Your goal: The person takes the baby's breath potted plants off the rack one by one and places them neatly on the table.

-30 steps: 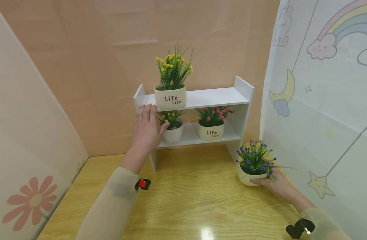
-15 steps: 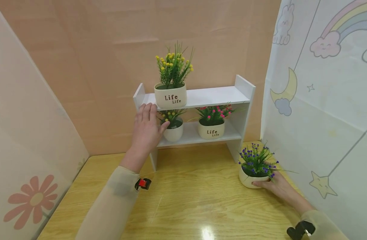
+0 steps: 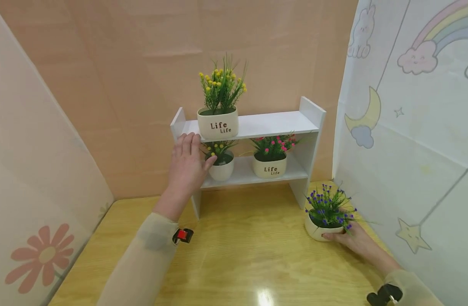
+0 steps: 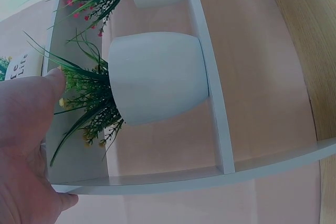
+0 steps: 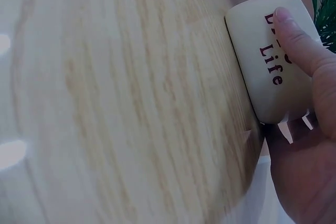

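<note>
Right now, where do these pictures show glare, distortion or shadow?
Head view: a bright glare spot on the table near the bottom edge; left wrist view: the white shelf's side panel bows; right wrist view: two glare patches at far left, shadow on the table beside the cream pot.

Purple-flowered pot (image 3: 314, 228): lettering (image 5: 270, 65) partly behind right grip (image 3: 352, 240). Rainbow (image 3: 448, 25) cut at right edge.

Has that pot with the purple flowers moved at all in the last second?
Yes: the purple-flowered pot has shifted slightly downward in the head view, judged against the white shelf.
</note>
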Motion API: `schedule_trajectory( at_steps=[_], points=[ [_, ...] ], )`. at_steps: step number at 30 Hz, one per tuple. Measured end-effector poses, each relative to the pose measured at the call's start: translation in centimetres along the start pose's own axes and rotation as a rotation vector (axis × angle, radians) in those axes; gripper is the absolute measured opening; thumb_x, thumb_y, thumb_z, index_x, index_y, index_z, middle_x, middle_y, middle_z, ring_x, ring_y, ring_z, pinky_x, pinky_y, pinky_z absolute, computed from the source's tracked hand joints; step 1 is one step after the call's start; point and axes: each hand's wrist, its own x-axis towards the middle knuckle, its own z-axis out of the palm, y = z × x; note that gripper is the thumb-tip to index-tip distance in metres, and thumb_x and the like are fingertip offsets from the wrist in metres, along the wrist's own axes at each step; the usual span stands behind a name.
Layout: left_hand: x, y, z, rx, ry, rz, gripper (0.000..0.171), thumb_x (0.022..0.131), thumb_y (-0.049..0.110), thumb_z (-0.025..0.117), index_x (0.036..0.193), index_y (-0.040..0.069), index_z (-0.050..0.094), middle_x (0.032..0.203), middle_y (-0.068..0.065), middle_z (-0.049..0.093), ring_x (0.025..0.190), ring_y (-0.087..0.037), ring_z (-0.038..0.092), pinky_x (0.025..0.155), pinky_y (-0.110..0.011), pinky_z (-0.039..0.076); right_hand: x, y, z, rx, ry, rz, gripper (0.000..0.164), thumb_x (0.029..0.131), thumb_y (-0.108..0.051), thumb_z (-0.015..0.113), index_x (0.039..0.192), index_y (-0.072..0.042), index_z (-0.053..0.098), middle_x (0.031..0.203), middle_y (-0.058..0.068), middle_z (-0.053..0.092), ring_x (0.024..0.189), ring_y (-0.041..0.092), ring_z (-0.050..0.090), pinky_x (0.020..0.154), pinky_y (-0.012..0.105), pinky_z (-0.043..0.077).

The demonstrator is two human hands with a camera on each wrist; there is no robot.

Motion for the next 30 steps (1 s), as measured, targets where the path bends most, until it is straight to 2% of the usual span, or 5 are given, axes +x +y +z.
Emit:
schedule_trajectory(
  at_steps=[6,10,13,19,30],
  points=[
    [-0.4,0.0,0.4,0.0,0.009,0.007,0.083,0.111,0.05,0.065,0.163,0.0,0.025,0.167,-0.024,0.029,0.162,-0.043,0.016,0.136,-0.053,0.012,-0.7,0.1,0.4,0.041,0.005,-0.023,0.087,0.096,-0.029,0.089,0.166,-0.005,0.043,0.161,0.023,0.055,0.149,0.047,0.043,0.112,0.01,0.028],
    [-0.4,-0.1,0.6,-0.006,0.027,0.019,0.082,0.111,0.05,0.065,0.163,0.0,0.025,0.167,-0.024,0.03,0.162,-0.043,0.017,0.136,-0.053,0.012,-0.9,0.3,0.3,0.068,0.003,0.006,0.102,0.094,-0.028,0.091,0.172,-0.003,0.031,0.166,0.031,0.044,0.153,0.058,0.032,0.13,0.05,0.027],
    [-0.4,-0.1,0.6,-0.016,0.032,0.021,0.082,0.111,0.049,0.065,0.163,-0.001,0.025,0.167,-0.024,0.03,0.162,-0.042,0.016,0.136,-0.051,0.01,-1.1,0.3,0.1,0.056,-0.007,0.05,0.117,0.094,-0.033,0.091,0.176,-0.004,0.013,0.168,0.04,0.032,0.153,0.067,0.026,0.116,0.085,0.024],
    [-0.3,-0.2,0.4,-0.017,0.041,0.027,0.083,0.111,0.048,0.066,0.164,-0.001,0.024,0.167,-0.023,0.03,0.162,-0.042,0.015,0.136,-0.05,0.009,-1.9,0.1,-0.5,-0.003,-0.028,0.115,0.124,0.096,-0.035,0.089,0.176,-0.003,-0.001,0.159,0.052,0.031,0.14,0.072,0.043,0.11,0.079,0.039],
    [-0.1,-0.2,0.3,-0.02,0.039,0.031,0.082,0.111,0.048,0.065,0.164,0.0,0.024,0.167,-0.022,0.029,0.163,-0.041,0.014,0.136,-0.051,0.01,-2.8,-1.4,-2.4,0.133,-0.026,0.121,0.133,0.092,-0.012,0.091,0.174,-0.006,-0.014,0.168,0.048,0.012,0.144,0.075,0.029,0.111,0.048,0.049]
  ],
)
